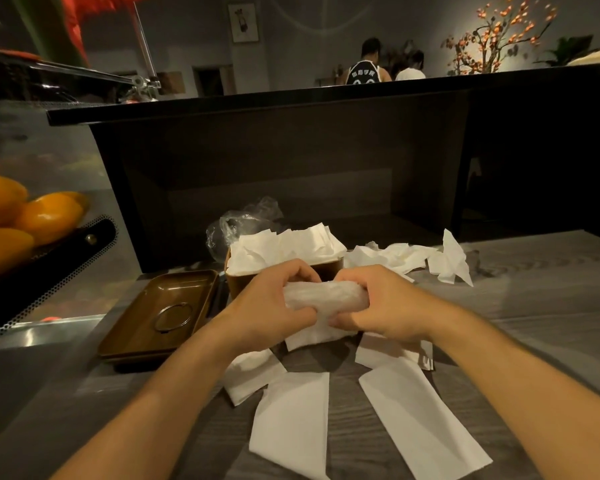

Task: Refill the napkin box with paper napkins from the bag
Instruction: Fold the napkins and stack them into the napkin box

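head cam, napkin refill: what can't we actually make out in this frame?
- Napkin box: inside hidden by the napkins heaped on it; front hidden by both hands.
- Folded napkin: ends covered by left hand and right hand.
- Bag: lower part behind the box; contents unreadable.
- Fruit: cut off by the left edge.
- People in the background: too small and dim.

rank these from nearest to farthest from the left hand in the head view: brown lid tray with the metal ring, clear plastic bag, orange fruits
From the left hand:
1. Brown lid tray with the metal ring, just to its left on the table.
2. Clear plastic bag, behind the napkin box.
3. Orange fruits, far left edge.
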Available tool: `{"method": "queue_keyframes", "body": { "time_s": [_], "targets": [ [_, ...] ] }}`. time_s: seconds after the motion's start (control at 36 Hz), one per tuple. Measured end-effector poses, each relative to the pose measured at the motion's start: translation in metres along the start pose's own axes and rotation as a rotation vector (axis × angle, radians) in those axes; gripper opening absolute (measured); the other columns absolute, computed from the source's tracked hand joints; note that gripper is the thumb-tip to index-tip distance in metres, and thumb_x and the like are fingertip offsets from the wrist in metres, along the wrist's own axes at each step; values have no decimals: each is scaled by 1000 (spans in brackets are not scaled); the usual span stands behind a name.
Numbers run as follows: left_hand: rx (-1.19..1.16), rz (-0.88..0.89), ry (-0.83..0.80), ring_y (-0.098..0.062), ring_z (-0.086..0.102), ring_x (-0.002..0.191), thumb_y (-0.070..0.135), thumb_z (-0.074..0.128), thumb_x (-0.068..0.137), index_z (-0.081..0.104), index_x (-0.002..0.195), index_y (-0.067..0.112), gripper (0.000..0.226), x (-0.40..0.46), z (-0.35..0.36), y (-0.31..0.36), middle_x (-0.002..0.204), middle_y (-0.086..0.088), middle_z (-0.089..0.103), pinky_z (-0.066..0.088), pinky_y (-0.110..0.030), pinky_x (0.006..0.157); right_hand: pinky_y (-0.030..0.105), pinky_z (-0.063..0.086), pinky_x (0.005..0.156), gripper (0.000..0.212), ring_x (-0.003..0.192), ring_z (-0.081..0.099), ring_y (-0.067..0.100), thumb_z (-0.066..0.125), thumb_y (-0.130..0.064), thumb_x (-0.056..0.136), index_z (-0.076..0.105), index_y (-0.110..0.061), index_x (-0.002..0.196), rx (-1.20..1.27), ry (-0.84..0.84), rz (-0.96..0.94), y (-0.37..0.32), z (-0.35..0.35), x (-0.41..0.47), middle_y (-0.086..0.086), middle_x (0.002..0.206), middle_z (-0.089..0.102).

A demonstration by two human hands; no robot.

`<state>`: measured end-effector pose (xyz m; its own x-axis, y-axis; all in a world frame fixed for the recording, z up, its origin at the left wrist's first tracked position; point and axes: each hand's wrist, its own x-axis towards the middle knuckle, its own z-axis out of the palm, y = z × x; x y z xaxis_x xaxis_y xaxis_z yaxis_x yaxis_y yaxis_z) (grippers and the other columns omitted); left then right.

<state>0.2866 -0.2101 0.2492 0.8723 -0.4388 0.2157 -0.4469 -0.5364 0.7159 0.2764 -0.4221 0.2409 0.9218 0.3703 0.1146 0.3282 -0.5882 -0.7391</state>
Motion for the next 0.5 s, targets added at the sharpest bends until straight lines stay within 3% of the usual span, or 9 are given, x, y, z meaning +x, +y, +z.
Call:
{"method": "queue_keyframes", "body": {
  "time_s": [0.08,0.17,0.31,0.39,0.5],
  "targets": [
    [39,-12,-77,-10,59,100,13,76,82,54,107,41,43,-1,2,0,108,17,56,59,-22,76,25,55,77,33,93,65,8,83,-31,82,64,-38,107,-39,-63,20,2,2,0,-13,101,67],
    [92,-15,-117,-9,58,100,18,77,81,50,109,45,47,-1,4,0,109,19,54,59,-22,76,26,58,82,27,95,67,7,79,-26,85,65,-37,105,-16,-24,-5,4,1,2,-13,101,68],
    [146,28,-54,-2,58,98,18,67,94,56,117,35,31,-1,5,-2,107,18,58,55,-19,81,23,59,76,17,89,67,5,73,-23,90,67,-36,100,12,67,-23,1,-1,3,-11,96,69],
    [58,11,7,-3,58,102,25,62,98,57,121,35,26,2,5,2,111,18,60,52,-21,85,23,59,73,19,90,68,1,74,-22,90,69,-33,105,162,193,-44,-2,-7,4,-12,97,71],
    [-106,-14,14,0,63,95,37,65,95,58,105,45,15,3,8,13,102,22,64,52,-18,76,13,54,65,15,88,67,-4,73,-23,91,70,-33,103,296,268,-59,-6,-8,5,-21,91,72]
  ]
}}
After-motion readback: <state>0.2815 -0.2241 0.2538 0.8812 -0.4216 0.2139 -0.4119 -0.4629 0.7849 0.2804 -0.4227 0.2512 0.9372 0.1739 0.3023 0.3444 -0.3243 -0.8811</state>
